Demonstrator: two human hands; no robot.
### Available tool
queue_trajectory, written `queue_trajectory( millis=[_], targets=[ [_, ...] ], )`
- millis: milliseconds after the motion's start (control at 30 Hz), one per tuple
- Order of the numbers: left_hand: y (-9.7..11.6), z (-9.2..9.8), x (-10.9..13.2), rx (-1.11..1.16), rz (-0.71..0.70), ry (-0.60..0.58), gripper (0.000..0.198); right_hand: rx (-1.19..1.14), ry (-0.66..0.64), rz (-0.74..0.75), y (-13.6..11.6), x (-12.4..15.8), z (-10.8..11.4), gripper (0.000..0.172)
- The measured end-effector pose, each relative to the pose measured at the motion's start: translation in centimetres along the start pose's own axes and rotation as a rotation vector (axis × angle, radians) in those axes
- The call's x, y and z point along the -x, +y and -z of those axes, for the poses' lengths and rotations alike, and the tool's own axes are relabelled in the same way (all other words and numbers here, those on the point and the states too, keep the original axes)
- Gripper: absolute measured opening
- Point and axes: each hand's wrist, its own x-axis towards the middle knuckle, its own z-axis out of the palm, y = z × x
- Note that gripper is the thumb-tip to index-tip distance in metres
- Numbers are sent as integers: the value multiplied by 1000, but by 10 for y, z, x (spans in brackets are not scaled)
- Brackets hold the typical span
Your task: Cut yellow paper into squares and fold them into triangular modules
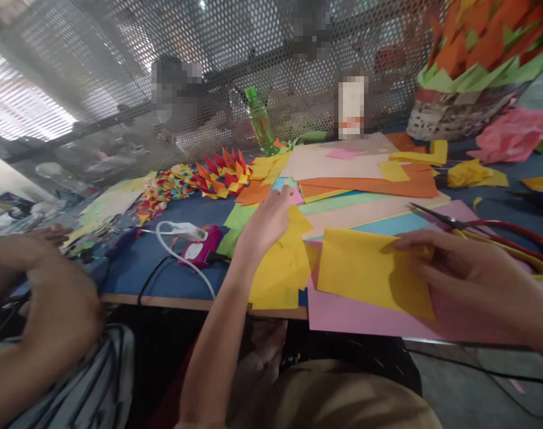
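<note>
In the head view my right hand (450, 262) pinches a yellow sheet of paper (365, 268) at its right edge, above a large pink sheet (338, 313). My left hand (271, 214) reaches over the paper pile, palm down, with its fingers bent over small blue and pink pieces; its fingertips are partly hidden. More yellow sheets (275, 274) lie under and beside my left forearm. Scissors (463, 225) with red and yellow handles lie just beyond my right hand, blades pointing left.
A purple power adapter (200, 247) with a white cable sits left of my forearm. Folded red and yellow paper pieces (222, 173), a green bottle (260, 122) and a paper-filled basket (463, 113) stand farther back. Another person's arm (52, 298) is at the left. Perforated metal mesh rises behind.
</note>
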Motion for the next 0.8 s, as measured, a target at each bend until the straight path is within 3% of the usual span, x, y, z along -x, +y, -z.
queue_trajectory(
  millis=[200, 233, 267, 300, 367, 400, 467, 567, 667, 800],
  targets=[
    [23, 40, 36, 270, -79, 243, 52, -23, -49, -4, 0, -2, 1, 32],
    [31, 45, 43, 431, -184, 275, 55, -21, -72, -7, 0, -3, 1, 32],
    [40, 46, 48, 546, -298, 232, 56, -21, -96, -8, 0, -5, 0, 32],
    [51, 44, 52, 612, -422, 116, 55, -26, -123, -8, 0, -8, 0, 31],
    [72, 30, 54, 596, -625, -225, 52, -52, -174, 5, 2, -14, 0, 30],
    [82, 20, 54, 549, -689, -315, 53, -69, -191, 14, 3, -17, 0, 29],
    [98, -2, 52, 486, -731, -287, 55, -94, -197, 32, 7, -21, 1, 33],
    [107, -24, 53, 260, -700, -103, 46, -83, -162, 50, 11, -22, 2, 40],
    [100, -27, 60, 207, -701, -59, 30, -36, -132, 62, 12, -19, 2, 34],
    [86, -27, 67, 188, -710, -115, 23, 44, -99, 69, 7, -19, 0, 34]
  ],
)
